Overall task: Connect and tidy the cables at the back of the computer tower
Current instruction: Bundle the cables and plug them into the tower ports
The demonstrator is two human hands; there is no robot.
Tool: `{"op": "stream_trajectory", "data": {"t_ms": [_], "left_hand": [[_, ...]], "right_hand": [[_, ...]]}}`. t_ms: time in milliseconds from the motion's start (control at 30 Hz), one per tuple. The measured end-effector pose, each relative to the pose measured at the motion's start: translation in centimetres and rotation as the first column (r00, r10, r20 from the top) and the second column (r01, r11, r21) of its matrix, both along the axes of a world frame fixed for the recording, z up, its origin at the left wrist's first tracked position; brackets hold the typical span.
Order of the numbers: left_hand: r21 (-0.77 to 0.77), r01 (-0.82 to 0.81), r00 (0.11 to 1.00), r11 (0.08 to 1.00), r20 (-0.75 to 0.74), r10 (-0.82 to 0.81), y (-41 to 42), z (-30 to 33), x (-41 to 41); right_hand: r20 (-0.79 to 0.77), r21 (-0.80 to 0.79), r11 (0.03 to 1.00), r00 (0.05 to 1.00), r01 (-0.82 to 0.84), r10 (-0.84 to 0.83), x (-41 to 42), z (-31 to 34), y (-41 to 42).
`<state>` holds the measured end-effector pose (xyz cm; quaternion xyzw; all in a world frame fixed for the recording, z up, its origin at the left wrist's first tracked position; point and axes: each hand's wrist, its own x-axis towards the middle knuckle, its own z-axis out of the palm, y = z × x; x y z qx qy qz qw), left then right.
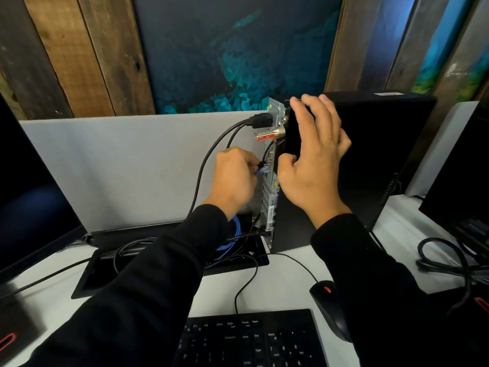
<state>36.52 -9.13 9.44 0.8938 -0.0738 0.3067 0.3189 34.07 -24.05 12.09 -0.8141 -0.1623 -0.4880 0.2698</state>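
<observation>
A slim black computer tower (pixel 370 154) stands upright on the white counter (pixel 285 271), its bare metal back panel (pixel 270 197) turned toward the left of the view. The right hand (pixel 315 157) lies flat against the tower's near side panel at its rear edge, fingers spread wide and holding nothing, the fingertips curling over the top rear corner. The left hand (pixel 234 176) is closed narrowly around the plug end of a light blue network cable (pixel 234 234), whose clear connector (pixel 264 170) sits right at the middle of the back panel; whether it is fully seated cannot be told. A small black plug (pixel 262 163) sits just above it, touching the same fingers. Higher up, a thick black power cable (pixel 209 160) enters the panel through a chunky black plug (pixel 262 120), and a silver cable lock with red dials (pixel 270 135) juts out just below that. The blue cable drops behind the left sleeve into a black rectangular cable opening (pixel 105 271) in the counter. Near the bottom edge lie a black keyboard (pixel 251 340) and, beside it, a black wired mouse with a red wheel (pixel 326 300).
</observation>
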Motion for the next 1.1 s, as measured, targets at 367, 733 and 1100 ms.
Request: {"op": "stream_trajectory", "data": {"t_ms": [367, 733, 1100], "left_hand": [[-0.025, 0.072, 0.997, 0.997, -0.008, -0.072, -0.6, 0.5, 0.0], [-0.234, 0.225, 0.943, 0.946, -0.191, -0.272, 0.0, 0.7, -3.1], [0.254, 0.150, 0.972, 0.955, 0.138, -0.190, 7.1, -11.9, -12.2]], "right_hand": [[0.001, 0.045, 0.999, 1.000, -0.009, 0.009, 0.0, 0.0, 0.6], [-0.062, 0.022, 1.000, 0.998, -0.021, 0.022, -0.7, 0.2, 0.7], [-0.606, -0.173, 0.892, 0.759, -0.418, 0.238, -7.6, -16.6, 1.1]]}}
